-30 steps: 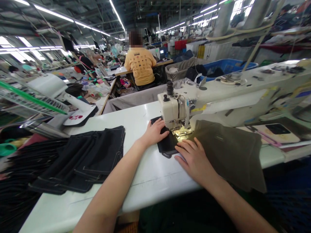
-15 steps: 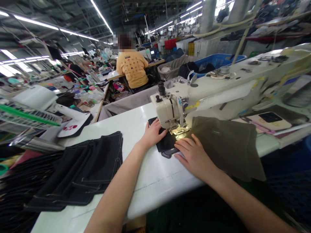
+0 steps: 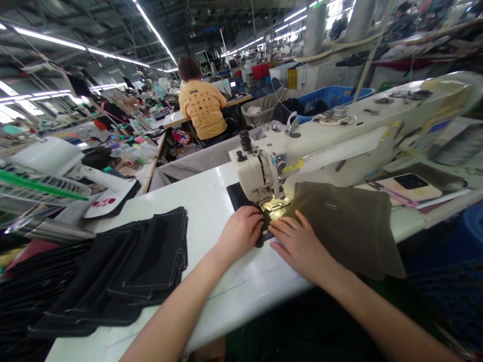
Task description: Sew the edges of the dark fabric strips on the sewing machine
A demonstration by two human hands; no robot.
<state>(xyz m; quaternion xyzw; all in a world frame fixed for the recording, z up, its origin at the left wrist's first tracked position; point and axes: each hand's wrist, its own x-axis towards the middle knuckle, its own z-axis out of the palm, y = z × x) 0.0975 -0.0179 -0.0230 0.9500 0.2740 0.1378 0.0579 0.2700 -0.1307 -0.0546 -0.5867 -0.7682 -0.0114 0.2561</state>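
In the head view a sewing machine (image 3: 260,173) stands with its lit needle area over the white table. A black fabric piece (image 3: 237,195) lies under its presser foot, partly hidden by my hands. My left hand (image 3: 241,230) is closed on that fabric's near left part, fingers curled with their tips close to the needle plate. My right hand (image 3: 300,244) lies flat just right of the needle plate, its fingers stretched out and touching the work. Beside it spreads an olive-brown fabric (image 3: 343,218) with a small label, reaching over the table's front edge.
Stitched black pieces (image 3: 154,251) lie overlapping on the left, beside a dense dark stack (image 3: 33,286). A phone (image 3: 413,185) rests at the right. Behind the table, a person in a yellow shirt (image 3: 204,108) sits near a blue basket (image 3: 335,95).
My left hand has slid nearer to me along the black fabric, and its spread fingers have curled in. The right hand stays in about the same place. The view has shifted slightly.
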